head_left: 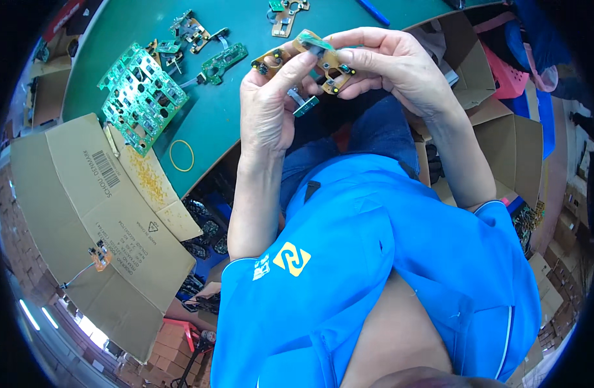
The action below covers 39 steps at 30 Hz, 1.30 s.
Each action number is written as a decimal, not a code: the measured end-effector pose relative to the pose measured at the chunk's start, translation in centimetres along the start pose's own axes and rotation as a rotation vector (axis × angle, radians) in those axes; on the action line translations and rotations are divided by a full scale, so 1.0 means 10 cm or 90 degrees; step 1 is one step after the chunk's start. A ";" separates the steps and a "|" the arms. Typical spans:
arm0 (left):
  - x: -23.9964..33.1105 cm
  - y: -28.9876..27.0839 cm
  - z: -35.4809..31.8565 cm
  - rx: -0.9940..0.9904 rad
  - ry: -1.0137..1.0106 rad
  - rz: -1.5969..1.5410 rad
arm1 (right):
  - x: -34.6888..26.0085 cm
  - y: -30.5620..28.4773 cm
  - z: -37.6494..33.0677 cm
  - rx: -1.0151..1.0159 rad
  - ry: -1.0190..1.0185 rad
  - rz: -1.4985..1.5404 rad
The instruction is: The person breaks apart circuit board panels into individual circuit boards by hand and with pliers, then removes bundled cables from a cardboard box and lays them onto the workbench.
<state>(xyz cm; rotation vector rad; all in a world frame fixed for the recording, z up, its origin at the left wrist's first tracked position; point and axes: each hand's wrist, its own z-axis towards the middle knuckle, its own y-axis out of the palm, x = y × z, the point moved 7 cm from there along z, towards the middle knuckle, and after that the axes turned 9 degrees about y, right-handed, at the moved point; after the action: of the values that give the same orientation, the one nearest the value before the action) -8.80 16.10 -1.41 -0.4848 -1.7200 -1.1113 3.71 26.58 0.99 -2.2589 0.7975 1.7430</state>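
Observation:
Above my lap, at the edge of the green table, both my hands hold a brown circuit board (334,83) with small green parts on it. My left hand (266,113) pinches it from the left, thumb pressed on its face. Brown board also shows beyond that thumb; whether it is one piece or two I cannot tell. With thumb on top and fingers behind, my right hand (400,68) grips the right side. Below my left fingers a small green circuit board (306,106) hangs on a short grey ribbon cable.
On the green table (213,119) lie a large green circuit-board panel (142,94), several smaller board assemblies (224,63), a yellow rubber band (182,156) and a blue pen-like stick (373,11). Cardboard with yellow bits (151,181) borders it at left. An open carton (514,149) stands at right.

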 end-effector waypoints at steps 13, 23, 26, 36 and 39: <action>-0.18 -0.13 -0.15 0.200 -0.086 -0.226 | 0.11 0.04 -0.07 -0.052 0.037 0.288; -0.21 -0.14 -0.15 0.187 -0.068 -0.213 | 0.20 0.01 -0.06 -0.009 0.019 0.220; -0.21 -0.13 -0.16 0.180 -0.058 -0.196 | 0.20 0.00 -0.04 -0.007 0.021 0.215; -0.11 -0.14 -0.19 0.150 0.018 -0.133 | 0.20 -0.02 0.01 0.002 -0.020 0.172; -0.05 -0.13 -0.18 0.092 0.059 -0.063 | 0.17 -0.02 0.04 0.002 -0.042 0.161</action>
<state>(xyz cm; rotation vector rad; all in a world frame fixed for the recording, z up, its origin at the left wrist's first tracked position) -8.64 13.99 -2.29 -0.2569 -1.7437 -1.0539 3.82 26.44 -0.71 -2.1634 1.1129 1.9082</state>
